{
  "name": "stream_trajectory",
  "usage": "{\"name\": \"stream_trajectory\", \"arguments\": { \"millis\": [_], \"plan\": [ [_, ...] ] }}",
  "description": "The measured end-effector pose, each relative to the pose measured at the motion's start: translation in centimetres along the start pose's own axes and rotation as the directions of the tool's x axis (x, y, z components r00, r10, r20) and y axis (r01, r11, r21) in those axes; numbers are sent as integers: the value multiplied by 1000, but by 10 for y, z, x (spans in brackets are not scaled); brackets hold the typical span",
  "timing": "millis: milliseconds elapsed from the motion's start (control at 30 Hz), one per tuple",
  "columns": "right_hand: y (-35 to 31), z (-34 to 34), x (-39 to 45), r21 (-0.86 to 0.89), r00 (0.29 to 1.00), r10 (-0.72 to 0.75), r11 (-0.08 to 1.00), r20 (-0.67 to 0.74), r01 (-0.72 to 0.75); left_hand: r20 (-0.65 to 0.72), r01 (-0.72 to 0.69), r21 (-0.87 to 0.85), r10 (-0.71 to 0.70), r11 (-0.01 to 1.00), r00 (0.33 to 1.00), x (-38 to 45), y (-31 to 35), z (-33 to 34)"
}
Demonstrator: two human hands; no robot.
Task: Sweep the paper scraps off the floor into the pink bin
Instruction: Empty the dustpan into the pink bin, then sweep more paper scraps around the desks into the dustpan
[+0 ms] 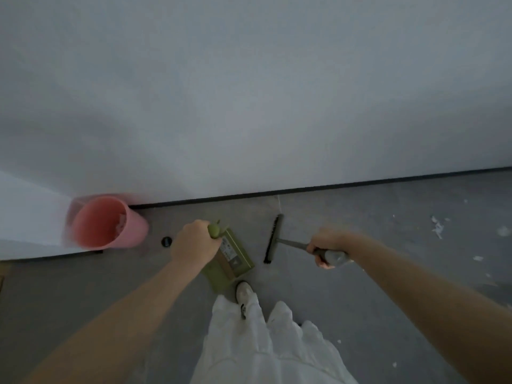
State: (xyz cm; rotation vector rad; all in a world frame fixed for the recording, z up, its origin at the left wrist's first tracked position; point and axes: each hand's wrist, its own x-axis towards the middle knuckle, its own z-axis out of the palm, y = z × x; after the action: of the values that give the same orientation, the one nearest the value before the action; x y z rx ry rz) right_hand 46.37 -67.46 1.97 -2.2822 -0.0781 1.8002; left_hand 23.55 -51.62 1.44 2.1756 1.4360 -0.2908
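Note:
The pink bin (106, 221) stands on the floor at the left, in the corner by the wall, with some white paper inside it. My left hand (194, 242) grips the handle of a green dustpan (230, 259), held above the floor just right of the bin. My right hand (328, 245) grips the grey handle of a small brush (274, 238), whose dark bristle head points left towards the dustpan. White paper scraps (437, 228) lie on the grey floor at the right, with smaller bits (478, 258) nearby.
A white wall with a dark baseboard (332, 185) runs across the back. A small black round object (166, 241) sits on the floor between the bin and the dustpan. My white trousers and a shoe (243, 291) are below the dustpan.

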Motion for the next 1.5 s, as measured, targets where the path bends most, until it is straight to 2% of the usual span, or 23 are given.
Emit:
{"name": "stream_trajectory", "arguments": {
  "millis": [167,333,600,733,900,1067,1167,1300,1500],
  "plan": [
    [92,-21,8,180,1000,-13,984,-4,14,-1,-106,71,106,992,994,-18,50,36],
    [189,-37,23,352,994,18,936,-104,20,9,-201,151,202,968,979,-42,91,83],
    [286,-52,50,501,988,78,866,-137,1,15,-360,166,362,918,932,-76,143,146],
    [319,-51,52,550,977,129,835,-167,-16,71,-422,174,416,890,906,-94,160,166],
    [373,-39,45,690,958,238,721,-157,-66,145,-486,218,464,846,874,-121,177,184],
    [441,-6,22,848,923,364,522,-126,-90,202,-584,245,548,774,812,-143,179,195],
    [473,25,2,886,911,393,457,-121,-79,241,-637,237,591,733,770,-151,172,204],
    [503,76,-26,960,876,475,275,-86,-55,323,-710,248,635,659,702,-164,160,215],
    [524,133,-63,982,834,545,187,-90,-16,385,-783,255,683,567,620,-176,146,235]
  ]
}}
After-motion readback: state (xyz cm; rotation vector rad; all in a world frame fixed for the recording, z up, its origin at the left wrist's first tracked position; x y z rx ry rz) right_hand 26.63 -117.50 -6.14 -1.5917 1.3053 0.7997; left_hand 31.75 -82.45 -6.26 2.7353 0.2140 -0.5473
